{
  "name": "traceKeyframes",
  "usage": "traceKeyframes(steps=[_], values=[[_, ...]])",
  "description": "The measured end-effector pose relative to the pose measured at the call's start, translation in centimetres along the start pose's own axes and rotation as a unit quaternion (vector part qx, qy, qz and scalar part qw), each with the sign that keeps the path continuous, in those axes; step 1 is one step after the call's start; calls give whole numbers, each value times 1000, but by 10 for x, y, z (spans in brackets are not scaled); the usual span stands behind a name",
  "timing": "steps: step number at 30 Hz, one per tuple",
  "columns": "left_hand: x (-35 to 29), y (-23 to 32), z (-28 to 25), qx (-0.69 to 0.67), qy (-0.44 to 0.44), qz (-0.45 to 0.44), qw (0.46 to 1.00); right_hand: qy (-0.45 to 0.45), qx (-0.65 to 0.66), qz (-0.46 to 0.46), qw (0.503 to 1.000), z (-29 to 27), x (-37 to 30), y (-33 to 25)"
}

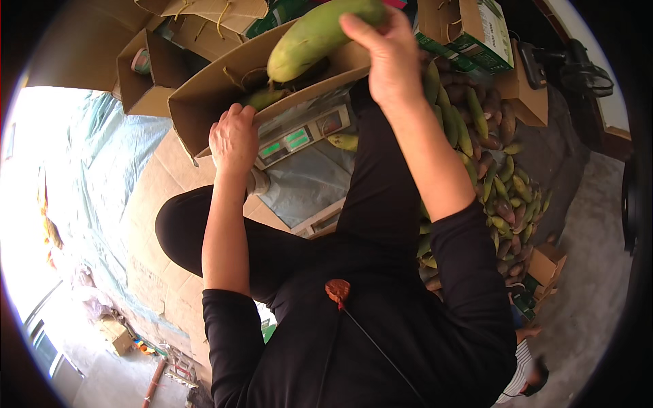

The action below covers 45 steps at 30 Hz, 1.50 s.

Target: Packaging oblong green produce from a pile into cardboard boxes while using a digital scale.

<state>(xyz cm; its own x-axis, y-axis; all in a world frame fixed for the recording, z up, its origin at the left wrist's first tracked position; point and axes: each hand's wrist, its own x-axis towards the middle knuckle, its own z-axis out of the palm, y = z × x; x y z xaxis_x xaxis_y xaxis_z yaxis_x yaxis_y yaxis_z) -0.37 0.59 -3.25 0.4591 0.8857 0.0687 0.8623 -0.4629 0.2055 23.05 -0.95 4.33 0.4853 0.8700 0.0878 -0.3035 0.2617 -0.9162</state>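
My right hand (394,61) is raised over an open cardboard box (194,122), closed on a large green mango (309,44) with the thumb on its near side. The mango's lower left end hangs inside the box, which has more green fruit (265,99) in it. With its fingers bent over the rim, my left hand (235,136) grips the near wall of the box toward its left end. Under the box is a scale (303,136) with lit green displays.
A large heap of green and reddish mangoes (503,197) lies to my right. Behind it stand a green and white carton (490,34) and a small black fan (585,75). More cardboard boxes (153,75) are at the far left. A person (524,374) is at the lower right.
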Motion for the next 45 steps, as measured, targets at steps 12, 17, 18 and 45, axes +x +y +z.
traceKeyframes(steps=[12, 17, 18, 45], values=[[-2, -2, 1, 11, -6, 3, 1000, -64, -378, -20, 923, -86, 4, 19], [1, 0, 2, 9, -12, 0, 1000, 52, -385, 87, 917, -165, -40, 15], [0, -1, 2, 9, -14, 2, 1000, 84, -419, 103, 898, -181, -51, 18], [1, 4, 3, 46, -33, 9, 998, 95, -641, 414, 639, -308, -249, 132]])
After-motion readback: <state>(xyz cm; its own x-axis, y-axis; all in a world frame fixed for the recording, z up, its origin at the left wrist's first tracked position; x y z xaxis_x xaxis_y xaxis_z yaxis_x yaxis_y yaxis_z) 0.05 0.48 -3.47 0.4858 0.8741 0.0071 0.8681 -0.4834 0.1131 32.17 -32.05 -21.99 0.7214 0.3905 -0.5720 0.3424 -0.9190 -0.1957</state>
